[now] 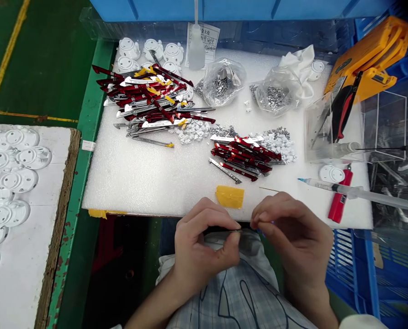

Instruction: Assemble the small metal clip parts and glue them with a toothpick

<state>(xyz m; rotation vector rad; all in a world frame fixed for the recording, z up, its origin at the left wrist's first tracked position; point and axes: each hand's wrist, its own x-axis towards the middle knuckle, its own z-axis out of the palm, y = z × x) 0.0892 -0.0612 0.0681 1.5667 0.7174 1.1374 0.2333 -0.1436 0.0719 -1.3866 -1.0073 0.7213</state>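
1. Your left hand [204, 246] pinches a thin metal strip [231, 232] between thumb and fingertips, right at the near edge of the desk.
2. Your right hand [294, 233] has its thumb and fingers pressed together just beside the strip's right end. You cannot tell whether they grip anything.
3. The strip's long axis runs crosswise from your left hand toward your right, so its free end points at your right fingertips.
4. Plaid cloth [238, 292] lies below both hands.
5. Just past your hands, a yellow tape piece [229, 196] and a thin brown stick [268, 189] lie on the white foam sheet [138, 183].
6. Farther on sits a small pile of red-handled metal strips [245, 157], with a syringe [344, 191] to its right.
7. Beyond that, you have a larger pile of red-handled strips [149, 98], bags of small metal parts [221, 84], and a plastic bottle [196, 48].
8. Off to the left, white round covers [15, 183] fill a separate board.
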